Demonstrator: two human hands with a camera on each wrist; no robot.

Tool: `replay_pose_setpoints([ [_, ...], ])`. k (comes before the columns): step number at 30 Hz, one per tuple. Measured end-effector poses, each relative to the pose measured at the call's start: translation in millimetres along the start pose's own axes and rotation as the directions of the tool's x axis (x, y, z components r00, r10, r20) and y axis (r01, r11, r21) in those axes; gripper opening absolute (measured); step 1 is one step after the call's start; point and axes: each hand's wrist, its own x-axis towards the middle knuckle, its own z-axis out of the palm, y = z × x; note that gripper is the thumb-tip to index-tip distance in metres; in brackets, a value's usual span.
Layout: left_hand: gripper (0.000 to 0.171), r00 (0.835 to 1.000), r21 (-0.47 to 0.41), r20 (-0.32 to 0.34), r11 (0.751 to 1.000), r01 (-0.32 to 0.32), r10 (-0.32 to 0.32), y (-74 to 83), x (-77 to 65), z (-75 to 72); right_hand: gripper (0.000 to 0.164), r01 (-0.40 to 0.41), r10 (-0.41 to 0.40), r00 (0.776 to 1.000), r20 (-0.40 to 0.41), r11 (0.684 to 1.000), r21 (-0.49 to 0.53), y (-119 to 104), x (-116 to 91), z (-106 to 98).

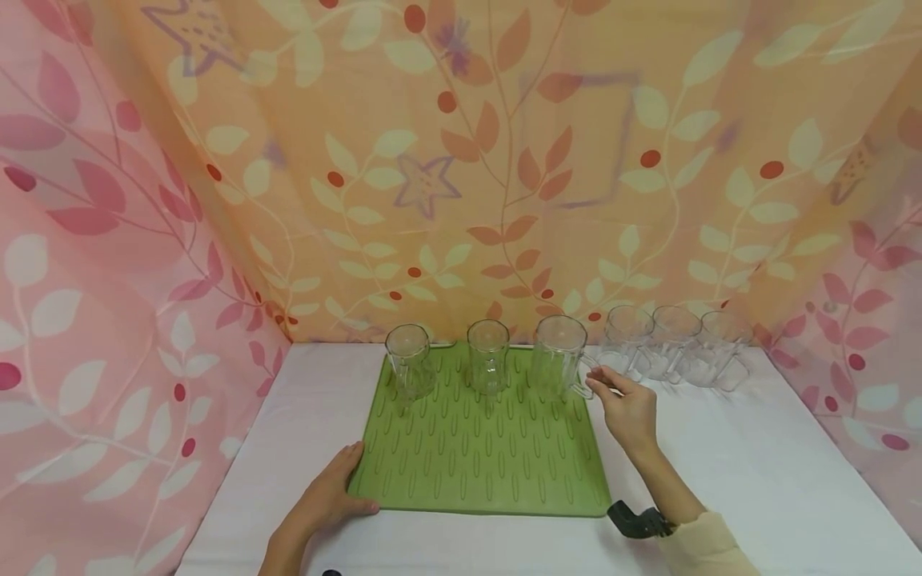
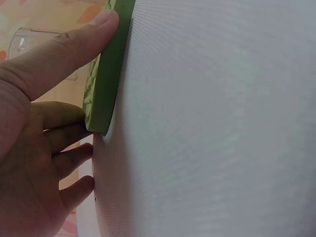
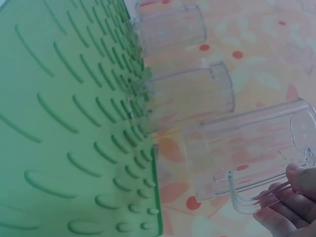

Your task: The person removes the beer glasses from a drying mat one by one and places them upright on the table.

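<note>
Right hand (image 1: 627, 410) pinching clear cylindrical glass mug (image 1: 558, 358) by handle (image 3: 233, 197); mug upright, left of fingers, just above green ribbed mat (image 1: 475, 472).

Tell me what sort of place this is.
Probably a makeshift tabletop booth rather than a working kitchen: a leaf-print backdrop surrounds a white-topped table on three sides, with clear mugs and a green mat set out.
</note>
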Motion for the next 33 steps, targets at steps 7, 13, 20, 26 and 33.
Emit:
replay_pose_setpoints([
  [7,0.116,1.0,-0.006,-0.004,1.0,-0.001,0.001,-0.9,0.3,-0.1,0.021,-0.042,0.042,0.997,0.058,0.999,0.003,-19,-1,-3],
  [13,0.116,1.0,0.007,-0.013,1.0,-0.011,0.011,-1.2,0.9,1.1,0.02,-0.036,0.033,0.997,0.074,0.999,0.04,-46,-3,-4],
  [20,0.115,1.0,-0.003,-0.013,1.0,0.004,-0.004,-0.4,0.2,1.0,0.019,0.016,-0.02,0.995,0.102,0.999,0.042,-60,-7,-4],
  [26,0.115,1.0,0.004,-0.014,1.0,0.005,-0.005,0.5,0.5,0.5,0.018,0.007,-0.023,0.988,0.155,0.995,0.103,-57,-8,-4],
  [33,0.116,1.0,-0.003,-0.011,1.0,0.016,-0.016,0.5,0.9,1.0,0.019,0.019,-0.036,0.982,0.185,0.996,0.093,-59,-10,-5],
])
